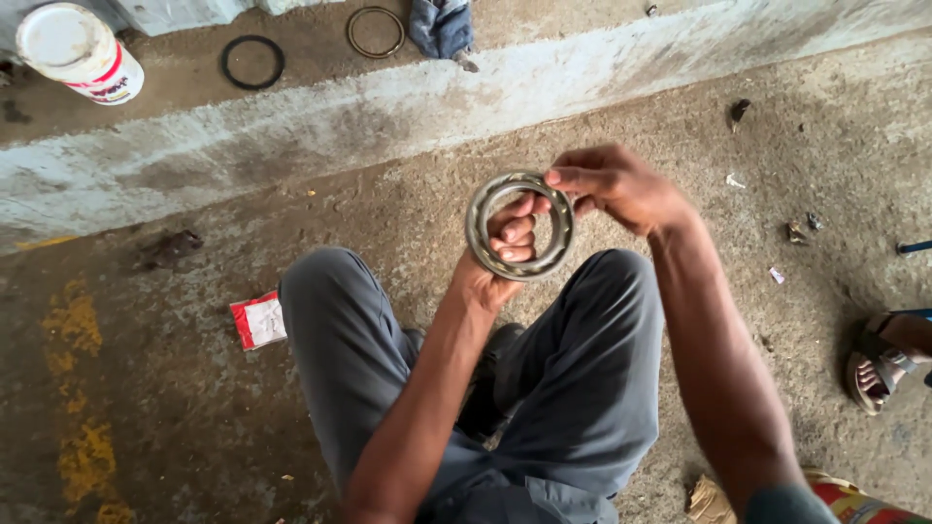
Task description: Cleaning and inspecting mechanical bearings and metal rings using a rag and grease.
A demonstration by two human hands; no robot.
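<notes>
A round metal bearing ring (478, 215) with small balls around its race is held upright above my knees. My left hand (505, 254) grips it from below, its fingers curled through the middle hole. My right hand (612, 184) pinches the ring's upper right rim with thumb and fingertips. I am squatting in grey trousers over a dirty concrete floor.
A raised concrete step (291, 126) runs across the back, bearing a white can (76, 50), a black rubber ring (252, 62), a thin metal ring (376, 31) and a blue rag (442, 24). A red-and-white packet (258, 320) lies on the floor at left. Another person's sandalled foot (883, 359) is at right.
</notes>
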